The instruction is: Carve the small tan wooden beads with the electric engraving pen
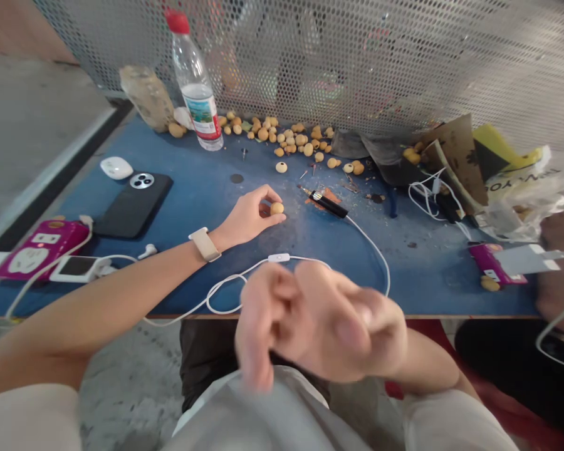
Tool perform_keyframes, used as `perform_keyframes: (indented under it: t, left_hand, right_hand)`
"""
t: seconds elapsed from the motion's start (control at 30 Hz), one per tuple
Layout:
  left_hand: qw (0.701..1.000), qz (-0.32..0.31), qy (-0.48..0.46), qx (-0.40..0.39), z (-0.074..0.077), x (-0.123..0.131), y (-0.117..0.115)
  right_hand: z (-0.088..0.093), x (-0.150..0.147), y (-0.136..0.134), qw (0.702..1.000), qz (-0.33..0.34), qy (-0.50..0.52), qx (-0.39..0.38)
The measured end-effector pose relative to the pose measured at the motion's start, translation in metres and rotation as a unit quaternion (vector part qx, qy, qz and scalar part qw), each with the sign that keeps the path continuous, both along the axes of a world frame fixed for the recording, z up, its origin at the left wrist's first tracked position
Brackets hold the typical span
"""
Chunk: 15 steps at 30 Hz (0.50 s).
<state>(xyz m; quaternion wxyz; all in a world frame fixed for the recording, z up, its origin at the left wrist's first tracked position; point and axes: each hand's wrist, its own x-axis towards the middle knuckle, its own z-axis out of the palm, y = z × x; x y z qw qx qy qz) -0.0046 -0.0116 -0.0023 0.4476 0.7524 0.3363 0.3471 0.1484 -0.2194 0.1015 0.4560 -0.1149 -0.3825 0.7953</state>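
Left hand point(247, 217) closed in a pinch on a round tan bead point(277, 208); its fingers hide the bead's far side. Bead held just left of the tip of a black-handled engraving pen point(326, 203), not touching it. Whether the bead's underside meets the blue workbench point(192, 188) cannot be told. Right hand point(319, 319) is motion-blurred, well below the pen, over a white cable point(282, 257); fingers look curled, but its grip, if any, cannot be made out. Loose heap of tan beads point(282, 134) lies beyond the pen. A co-worker's hand point(561, 232) is cut off at the frame's right edge, well right of the pen.
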Motion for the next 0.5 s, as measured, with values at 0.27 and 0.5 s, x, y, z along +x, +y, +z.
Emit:
perform_keyframes:
  t: [0.27,0.5]
  left_hand:
    - [1.0,-0.023,0.003,-0.013,0.018,-0.004,-0.009]
    - [1.0,-0.02,-0.01,-0.007,0.014,-0.004,-0.009]
  right_hand:
    - [-0.02,0.004,0.039,0.988,-0.15,-0.019,-0.003]
    - [-0.023,0.009,0.047,0.974,-0.161,-0.132,0.087]
